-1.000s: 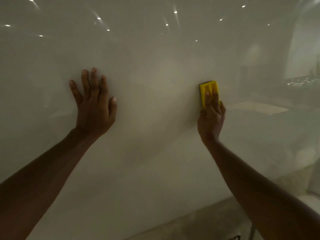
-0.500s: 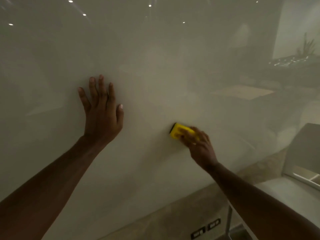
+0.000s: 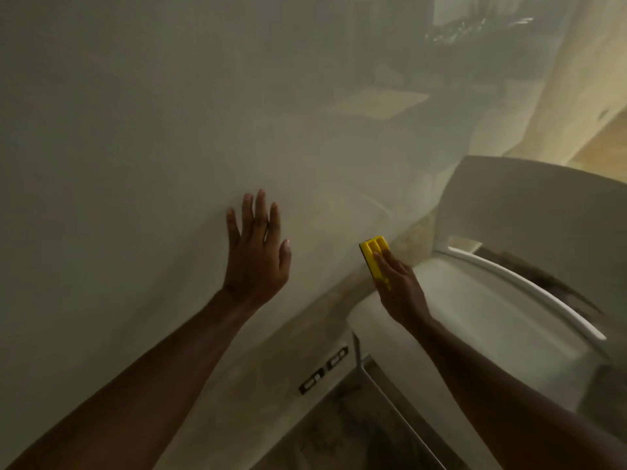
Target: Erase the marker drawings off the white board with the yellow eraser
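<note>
- Head view: your right hand [image 3: 398, 286] grips the yellow eraser [image 3: 374, 256] at the white board [image 3: 152, 130]'s lower edge; overshoot and it slips off.
- Your left hand [image 3: 257, 252], splayed flat, could smear. Marks aren't visible in this dim light.

Both my arms are bare here, no sleeves anywhere from wrist to the frame's edge. My left hand [image 3: 257, 254] carries no ring, no watch, no band at the wrist. Nails look short and plain, catching a little pale light at the tips. My right hand [image 3: 400, 286] is just as bare, with no glove and no bracelet. The forearms run long and lean, unmarked, dim in this low, murky light.
</note>
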Tool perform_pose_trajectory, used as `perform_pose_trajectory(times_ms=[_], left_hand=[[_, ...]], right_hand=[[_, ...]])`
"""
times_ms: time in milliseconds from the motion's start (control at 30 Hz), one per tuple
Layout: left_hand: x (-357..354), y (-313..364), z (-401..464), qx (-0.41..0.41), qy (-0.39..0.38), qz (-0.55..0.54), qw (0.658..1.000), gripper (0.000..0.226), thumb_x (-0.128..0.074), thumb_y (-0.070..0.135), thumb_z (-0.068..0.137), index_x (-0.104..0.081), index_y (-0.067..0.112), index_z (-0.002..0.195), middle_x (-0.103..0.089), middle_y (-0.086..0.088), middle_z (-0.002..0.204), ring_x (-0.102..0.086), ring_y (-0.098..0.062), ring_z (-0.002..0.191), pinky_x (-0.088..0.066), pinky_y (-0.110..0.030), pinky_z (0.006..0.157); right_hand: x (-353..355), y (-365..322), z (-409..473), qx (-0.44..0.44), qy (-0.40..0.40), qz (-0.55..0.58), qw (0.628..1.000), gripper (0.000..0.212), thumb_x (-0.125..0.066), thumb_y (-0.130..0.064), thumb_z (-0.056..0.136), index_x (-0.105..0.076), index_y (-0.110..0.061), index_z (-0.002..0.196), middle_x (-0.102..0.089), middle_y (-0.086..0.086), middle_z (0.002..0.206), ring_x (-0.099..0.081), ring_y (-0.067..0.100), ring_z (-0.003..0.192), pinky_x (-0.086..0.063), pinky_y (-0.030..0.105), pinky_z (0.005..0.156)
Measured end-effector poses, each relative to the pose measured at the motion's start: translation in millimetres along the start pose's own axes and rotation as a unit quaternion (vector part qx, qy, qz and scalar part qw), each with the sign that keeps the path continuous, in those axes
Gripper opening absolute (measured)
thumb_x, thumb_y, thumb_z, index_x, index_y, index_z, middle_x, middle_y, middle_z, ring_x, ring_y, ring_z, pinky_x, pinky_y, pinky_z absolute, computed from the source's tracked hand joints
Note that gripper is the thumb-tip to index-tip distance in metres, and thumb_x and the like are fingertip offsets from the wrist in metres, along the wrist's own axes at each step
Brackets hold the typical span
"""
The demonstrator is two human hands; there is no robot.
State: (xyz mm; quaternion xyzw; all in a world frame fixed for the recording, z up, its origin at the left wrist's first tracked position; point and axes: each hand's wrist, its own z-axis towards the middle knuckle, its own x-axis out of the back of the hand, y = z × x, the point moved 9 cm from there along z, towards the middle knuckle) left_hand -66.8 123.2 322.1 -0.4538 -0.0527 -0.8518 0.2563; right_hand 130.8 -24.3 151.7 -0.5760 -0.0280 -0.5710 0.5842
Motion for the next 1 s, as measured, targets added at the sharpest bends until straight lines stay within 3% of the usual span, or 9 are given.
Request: perform_pose_trajectory(times_ms=[167, 367, 600, 767, 1000], left_hand=[[-91, 69, -11, -0.017, -0.121, -0.079, 0.989, 0.068, -0.054, 0.026, 0.093, -0.040, -0.009, 0.150, -0.029, -0.033, 0.162, -0.025, -0.050, 0.153, -0.020, -0.067, 0.124], [-181, 135, -31, -0.033, -0.237, -0.151, 0.959, 0.070, -0.050, 0.027, 0.097, -0.031, -0.009, 0.154, -0.024, -0.034, 0.164, -0.018, -0.050, 0.155, -0.015, -0.060, 0.127], [-275, 187, -84, -0.043, -0.388, -0.174, 0.904, 0.077, -0.041, 0.035, 0.106, -0.003, -0.002, 0.161, 0.000, -0.026, 0.171, 0.004, -0.040, 0.160, 0.002, -0.047, 0.129], [-299, 195, -114, -0.043, -0.421, -0.181, 0.888, 0.076, -0.040, 0.035, 0.107, 0.000, -0.001, 0.162, 0.005, -0.024, 0.171, 0.007, -0.039, 0.160, 0.006, -0.044, 0.129], [-298, 185, -134, -0.014, -0.439, -0.173, 0.881, 0.076, -0.038, 0.035, 0.108, 0.003, 0.000, 0.162, 0.010, -0.022, 0.171, 0.011, -0.037, 0.160, 0.007, -0.043, 0.129]], right_hand=[[-12, 78, -35, -0.058, -0.101, -0.075, 0.990, 0.072, -0.070, -0.015, 0.093, -0.035, -0.023, 0.156, -0.032, 0.003, 0.164, -0.040, 0.035, 0.139, -0.053, 0.051, 0.096], [-29, 142, -61, -0.127, -0.177, -0.110, 0.970, 0.077, -0.065, -0.022, 0.095, -0.025, -0.033, 0.160, -0.042, 0.007, 0.154, -0.042, 0.033, 0.134, -0.051, 0.043, 0.095], [-61, 176, -79, -0.116, -0.279, -0.154, 0.941, 0.071, -0.053, -0.020, 0.100, -0.018, -0.034, 0.160, -0.015, -0.004, 0.169, -0.026, 0.033, 0.147, -0.046, 0.050, 0.105], [-84, 187, -90, -0.098, -0.332, -0.179, 0.921, 0.070, -0.044, -0.018, 0.103, -0.008, -0.037, 0.161, -0.006, -0.002, 0.171, -0.022, 0.035, 0.149, -0.041, 0.050, 0.110], [-98, 186, -88, -0.068, -0.346, -0.214, 0.911, 0.066, -0.046, -0.025, 0.103, -0.014, -0.031, 0.161, -0.011, 0.001, 0.170, -0.025, 0.035, 0.147, -0.044, 0.048, 0.107]])
